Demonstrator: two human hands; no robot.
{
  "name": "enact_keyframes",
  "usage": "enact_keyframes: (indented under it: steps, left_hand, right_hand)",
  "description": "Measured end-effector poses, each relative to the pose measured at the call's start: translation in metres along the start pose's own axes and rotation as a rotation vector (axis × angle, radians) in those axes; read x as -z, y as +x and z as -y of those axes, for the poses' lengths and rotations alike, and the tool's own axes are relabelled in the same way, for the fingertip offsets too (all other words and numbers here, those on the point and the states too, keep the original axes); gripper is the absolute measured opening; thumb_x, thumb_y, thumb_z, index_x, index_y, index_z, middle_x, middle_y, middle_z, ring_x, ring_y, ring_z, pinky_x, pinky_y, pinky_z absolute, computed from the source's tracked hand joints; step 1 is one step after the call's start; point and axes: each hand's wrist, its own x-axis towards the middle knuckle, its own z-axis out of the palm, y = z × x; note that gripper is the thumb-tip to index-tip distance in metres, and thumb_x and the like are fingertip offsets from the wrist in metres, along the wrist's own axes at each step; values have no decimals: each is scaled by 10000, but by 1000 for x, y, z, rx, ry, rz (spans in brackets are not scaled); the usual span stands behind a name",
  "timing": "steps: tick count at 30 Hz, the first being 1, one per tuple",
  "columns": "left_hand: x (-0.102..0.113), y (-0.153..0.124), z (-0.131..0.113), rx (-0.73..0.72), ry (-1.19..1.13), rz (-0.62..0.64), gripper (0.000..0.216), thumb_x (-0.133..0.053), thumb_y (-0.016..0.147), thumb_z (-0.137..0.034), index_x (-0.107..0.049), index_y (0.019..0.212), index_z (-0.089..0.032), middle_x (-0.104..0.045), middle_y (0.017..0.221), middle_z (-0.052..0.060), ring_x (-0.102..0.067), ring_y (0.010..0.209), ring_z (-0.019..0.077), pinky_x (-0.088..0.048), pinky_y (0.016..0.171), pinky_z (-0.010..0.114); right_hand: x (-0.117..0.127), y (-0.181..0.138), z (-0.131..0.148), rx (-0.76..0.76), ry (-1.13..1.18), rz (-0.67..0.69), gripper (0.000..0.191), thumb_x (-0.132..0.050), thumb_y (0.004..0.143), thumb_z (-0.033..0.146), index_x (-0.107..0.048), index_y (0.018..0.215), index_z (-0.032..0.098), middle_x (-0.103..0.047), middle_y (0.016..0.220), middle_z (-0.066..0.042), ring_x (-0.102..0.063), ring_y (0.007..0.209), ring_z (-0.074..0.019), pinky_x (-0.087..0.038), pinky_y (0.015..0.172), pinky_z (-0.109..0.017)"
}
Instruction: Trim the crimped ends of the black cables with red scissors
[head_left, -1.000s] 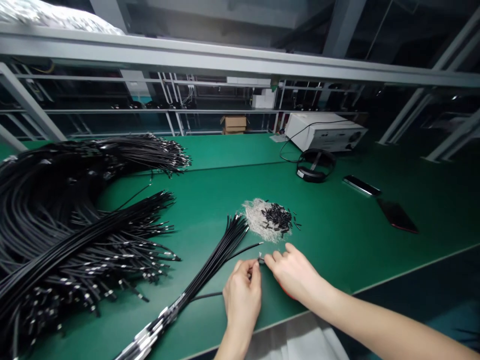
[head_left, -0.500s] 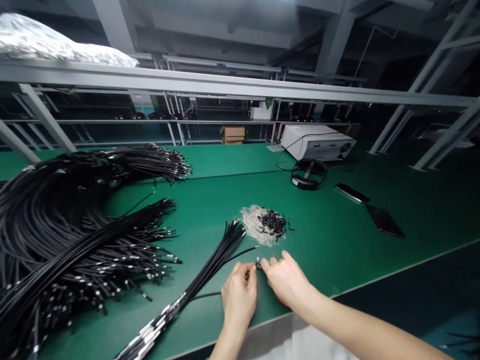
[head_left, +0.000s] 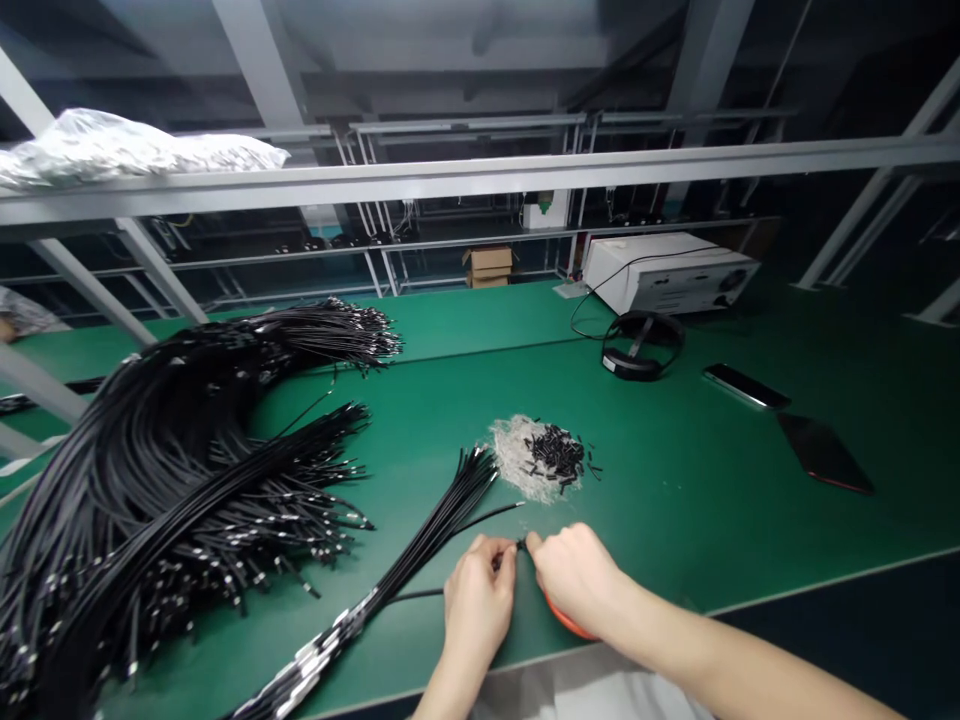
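The left hand point(head_left: 477, 598) and right hand point(head_left: 576, 580) pinch the end of a thin black cable point(head_left: 412, 595), fingertips pressed together. A loose pinch might let it slip.

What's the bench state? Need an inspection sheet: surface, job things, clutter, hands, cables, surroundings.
Surface: green mat.
Job's things: cable, tip between both hands; black sleeves on white pile just beyond.
Clutter: phone, dark phone, black ring; orange item under right hand, unclear what.
Hands: left hand and right hand pinch the cable tip.
Cables: bundle beside left hand; heaps far left.
Surroundings: white box, carton, bag on rail.
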Motion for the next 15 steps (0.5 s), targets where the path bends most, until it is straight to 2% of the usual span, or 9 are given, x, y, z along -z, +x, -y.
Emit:
enact_keyframes:
  steps: [4, 7, 9, 12, 13, 15]
  left_hand:
    - [3, 2, -1, -32, -44, 19, 287, -419, 865, -377, -663, 863, -227, -628, 844, 19, -594, 786, 124, -402, 728, 218]
    - [6, 1, 3, -48, -220, 57, 347, -428, 860, -426, -662, 935, -181, -625, 869, 52, -598, 763, 129, -448, 704, 217]
    - [8, -2, 7, -30, -326, 78, 385, -444, 851, -462, -654, 968, -161, -616, 868, 54, -595, 710, 119, -465, 664, 214]
    - [11, -9, 9, 2, -401, 87, 376, -475, 840, -477, -660, 934, -163, -602, 838, 38, -596, 700, 106, -471, 667, 204]
    - [12, -12, 8, 8, -415, 95, 367, -484, 838, -475, -663, 917, -165, -599, 829, 34, -596, 711, 104, -471, 676, 200]
    - [15, -15, 6, 9, -435, 123, 347, -496, 838, -463, -670, 906, -171, -601, 826, 32, -596, 739, 102, -470, 698, 191]
  right_hand:
    - [2, -6, -9, -69, 48, 2, 255, -450, 843, 117, -606, 1044, 108, -699, 759, -136, -686, 733, -261, -416, 599, -282]
    - [-1, -11, -17, -206, 183, -67, 191, -433, 888, 187, -605, 962, 144, -696, 736, -110, -683, 693, -234, -417, 590, -265]
    - [-7, -13, -15, -304, 553, -154, 229, -409, 925, 302, -593, 885, 172, -679, 727, -74, -655, 615, -193, -409, 542, -245]
    - [-17, -12, -1, -338, 1290, -164, 379, -404, 903, 506, -561, 987, 171, -596, 683, -7, -481, 387, -97, -334, 391, -206]
    - [-20, -11, 6, -337, 1451, -168, 414, -441, 873, 541, -550, 1004, 163, -572, 685, 6, -423, 356, -72, -308, 363, -197]
    - [-23, -10, 16, -331, 1611, -164, 425, -511, 826, 552, -545, 965, 152, -544, 690, 16, -365, 341, -44, -284, 339, -185]
